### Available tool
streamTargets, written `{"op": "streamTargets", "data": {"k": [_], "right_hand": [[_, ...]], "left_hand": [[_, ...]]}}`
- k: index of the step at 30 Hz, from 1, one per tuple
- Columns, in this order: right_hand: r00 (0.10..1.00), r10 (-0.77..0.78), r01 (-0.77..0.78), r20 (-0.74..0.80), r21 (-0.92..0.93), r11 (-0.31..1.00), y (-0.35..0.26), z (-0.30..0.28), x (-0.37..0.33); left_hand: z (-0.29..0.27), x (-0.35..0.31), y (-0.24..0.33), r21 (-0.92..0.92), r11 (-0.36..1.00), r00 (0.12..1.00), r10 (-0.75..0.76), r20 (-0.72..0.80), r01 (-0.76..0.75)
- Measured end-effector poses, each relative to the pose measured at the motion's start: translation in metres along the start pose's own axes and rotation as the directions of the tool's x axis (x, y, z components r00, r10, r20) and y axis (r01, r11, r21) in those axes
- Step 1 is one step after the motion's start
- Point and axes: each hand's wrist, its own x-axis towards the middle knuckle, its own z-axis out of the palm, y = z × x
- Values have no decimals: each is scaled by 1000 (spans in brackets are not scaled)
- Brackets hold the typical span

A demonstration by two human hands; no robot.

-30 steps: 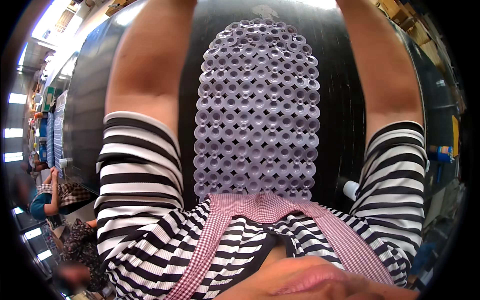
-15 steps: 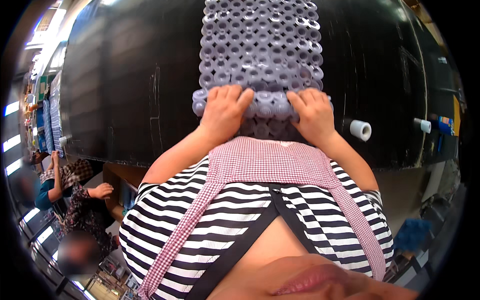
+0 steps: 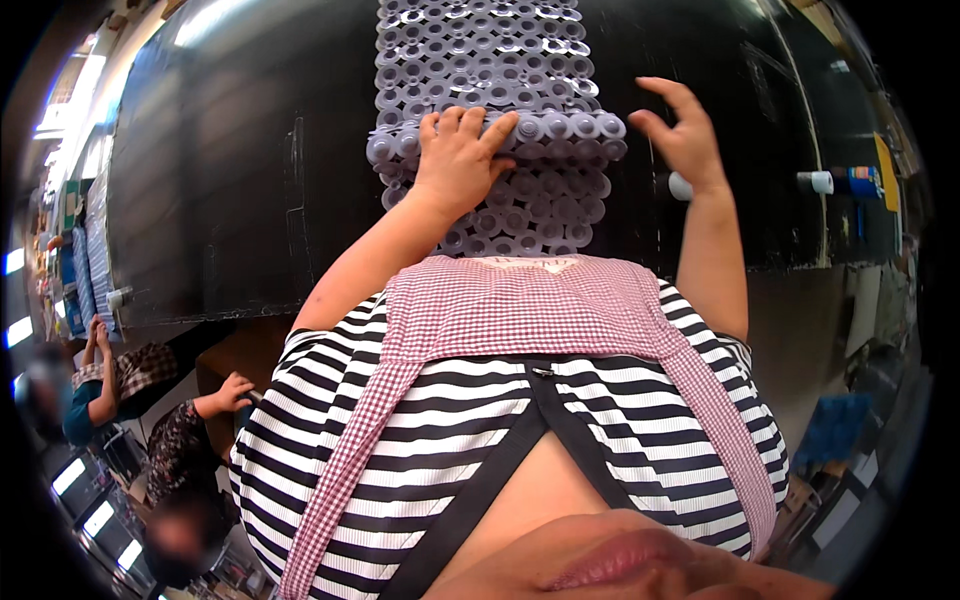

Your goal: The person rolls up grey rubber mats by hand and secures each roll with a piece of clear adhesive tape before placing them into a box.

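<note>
A long, translucent grey-purple bath mat (image 3: 480,72) made of round suction-cup shapes lies over the black table in front of me. Its middle forms a thick crosswise fold or roll (image 3: 570,130), with more of the mat running from there toward my apron. My left hand (image 3: 458,165) grips the left half of this roll, its fingers over the top and its thumb on the near side. Off the mat's right edge, my right hand (image 3: 692,145) is raised and empty, thumb and fingers apart.
A white tube-like roll (image 3: 679,187) shows partly behind my right wrist. Farther right are a second white roll (image 3: 822,182) and a blue container (image 3: 862,182). Two people work at the lower left, beside a cardboard box (image 3: 240,352). Wrapped bundles (image 3: 92,245) stand past the table's left end.
My right hand has let go of the roll and risen to the right. The roll has shifted farther away, uncovering more mat on the near side. My left hand has stayed on it.
</note>
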Motion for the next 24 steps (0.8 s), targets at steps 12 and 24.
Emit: {"op": "streamTargets", "data": {"k": [12, 24], "right_hand": [[601, 741, -643, 300, -369, 671, 100, -54, -64], [935, -49, -242, 352, 731, 638, -52, 96, 33]], "left_hand": [[5, -6, 2, 3, 999, 999, 32, -8, -32], [-12, 1, 3, -352, 924, 988, -151, 28, 151]]}}
